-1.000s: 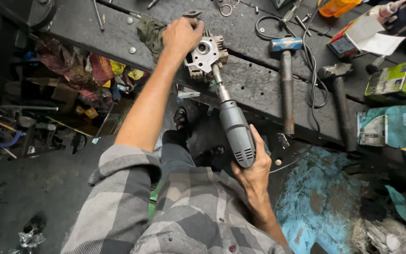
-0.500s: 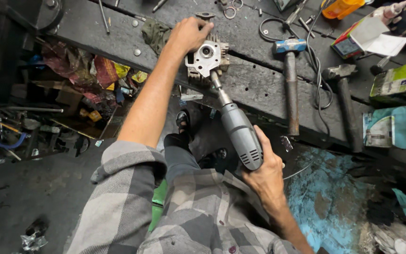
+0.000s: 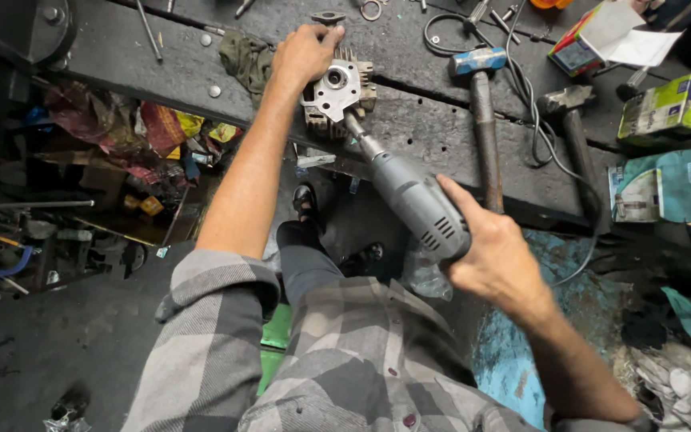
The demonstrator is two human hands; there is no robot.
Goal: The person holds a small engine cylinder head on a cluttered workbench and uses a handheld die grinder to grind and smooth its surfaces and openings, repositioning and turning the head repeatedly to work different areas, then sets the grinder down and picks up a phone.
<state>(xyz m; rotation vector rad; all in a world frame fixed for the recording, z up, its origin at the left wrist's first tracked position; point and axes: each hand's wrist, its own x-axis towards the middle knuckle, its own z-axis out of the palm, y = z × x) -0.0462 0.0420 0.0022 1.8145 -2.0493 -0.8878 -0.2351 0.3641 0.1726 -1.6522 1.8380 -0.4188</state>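
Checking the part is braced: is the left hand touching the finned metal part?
Touching: the head view shows the left hand pressed over the finned metal part's upper edge.

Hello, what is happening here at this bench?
A person in a grey checked shirt stands at a dark workbench. The left hand presses down on a finned metal engine part at the bench edge. The right hand grips a grey electric die grinder, whose thin tip sits against the part's flat face. Two hammers lie to the right, beside cardboard boxes.
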